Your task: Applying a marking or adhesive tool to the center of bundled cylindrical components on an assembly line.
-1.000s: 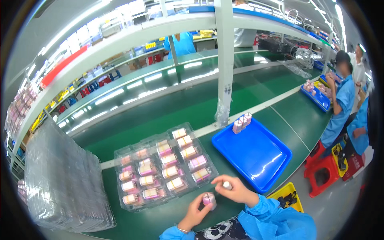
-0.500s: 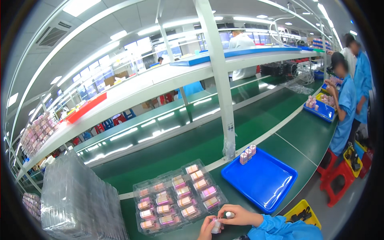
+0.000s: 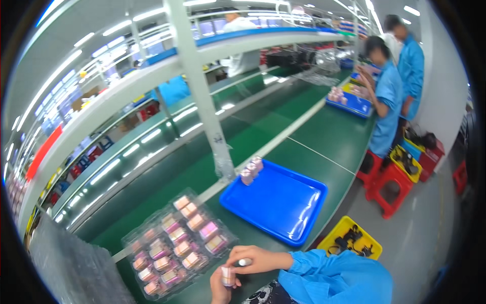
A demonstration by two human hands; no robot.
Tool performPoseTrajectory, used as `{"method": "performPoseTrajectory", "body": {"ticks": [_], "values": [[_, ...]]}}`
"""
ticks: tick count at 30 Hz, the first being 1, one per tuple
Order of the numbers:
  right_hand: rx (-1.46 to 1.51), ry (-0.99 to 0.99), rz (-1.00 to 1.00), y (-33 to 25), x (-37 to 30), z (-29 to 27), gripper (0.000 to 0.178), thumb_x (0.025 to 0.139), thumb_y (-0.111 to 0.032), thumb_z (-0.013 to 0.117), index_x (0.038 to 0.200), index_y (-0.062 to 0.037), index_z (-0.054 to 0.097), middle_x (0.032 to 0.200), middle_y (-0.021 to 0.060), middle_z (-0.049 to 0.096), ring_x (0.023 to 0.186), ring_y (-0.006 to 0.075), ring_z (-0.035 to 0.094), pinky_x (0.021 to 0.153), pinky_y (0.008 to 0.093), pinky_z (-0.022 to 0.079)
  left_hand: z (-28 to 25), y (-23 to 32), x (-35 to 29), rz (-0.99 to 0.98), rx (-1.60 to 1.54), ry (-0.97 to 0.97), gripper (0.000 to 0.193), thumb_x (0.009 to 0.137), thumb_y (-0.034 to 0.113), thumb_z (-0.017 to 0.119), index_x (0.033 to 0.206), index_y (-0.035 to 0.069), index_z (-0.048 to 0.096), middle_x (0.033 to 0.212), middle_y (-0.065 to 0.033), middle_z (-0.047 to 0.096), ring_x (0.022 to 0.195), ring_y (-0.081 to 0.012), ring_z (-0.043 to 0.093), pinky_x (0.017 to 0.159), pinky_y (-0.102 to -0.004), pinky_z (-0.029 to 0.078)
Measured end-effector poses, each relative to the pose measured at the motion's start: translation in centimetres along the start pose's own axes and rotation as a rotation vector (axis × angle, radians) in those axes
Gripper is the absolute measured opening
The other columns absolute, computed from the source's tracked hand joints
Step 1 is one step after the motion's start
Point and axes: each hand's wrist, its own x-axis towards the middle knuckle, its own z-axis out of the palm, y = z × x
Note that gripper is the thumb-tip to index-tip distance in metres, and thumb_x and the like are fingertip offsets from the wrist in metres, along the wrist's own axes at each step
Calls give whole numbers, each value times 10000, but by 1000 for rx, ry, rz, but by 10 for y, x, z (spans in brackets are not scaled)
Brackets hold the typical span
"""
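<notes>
My left hand (image 3: 218,288) is closed around a small pale pink-and-white block (image 3: 227,276) at the table's near edge. My right hand (image 3: 259,260) has its fingertips at the top of that block. Tucked in the same hand is a small white cylinder (image 3: 245,262) with a rounded end; its full shape is hidden. Just left of my hands lies a clear plastic tray (image 3: 196,234) holding several similar pink blocks in its compartments. Beyond my right hand sits a blue tray (image 3: 276,202), with a few pale blocks (image 3: 251,170) standing in its far left corner.
A tall stack of clear plastic trays (image 3: 71,263) stands at the left. A shelf post (image 3: 200,91) rises behind the blue tray. A yellow bin (image 3: 352,238) with black items is at my right. Farther along the green table, a person (image 3: 385,101) works beside red stools (image 3: 387,187).
The whole view has swung to the right, so the table and trays appear farther left. Both hands keep hold of the block and the white cylinder.
</notes>
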Motion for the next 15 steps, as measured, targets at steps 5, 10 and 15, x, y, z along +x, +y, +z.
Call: {"method": "performPoseTrajectory", "body": {"ticks": [5,10,15], "values": [[-51,-31,111,-8,-7,-13,229,891,-209,648,1052,-46,639,987,80,576,925,206,590,800,321,468,-11,-21,8,-88,-37,-6,460,999,393,330,1101,-10,528,815,-90,600,596,-183,588,500,-266,441],[-4,95,156,-3,-11,-18,294,889,-224,651,1116,-49,587,968,80,566,921,209,579,795,322,462,22,0,14,-85,-19,40,541,1004,446,271,1207,-8,483,779,-88,576,563,-181,550,456,-272,391],[-31,111,188,-4,-15,-17,351,902,-229,643,1206,-77,556,946,47,547,898,171,544,796,304,442,29,11,10,28,-115,-16,597,954,437,356,1353,-7,348,986,-141,577,645,-216,562,523,-288,425]]}}
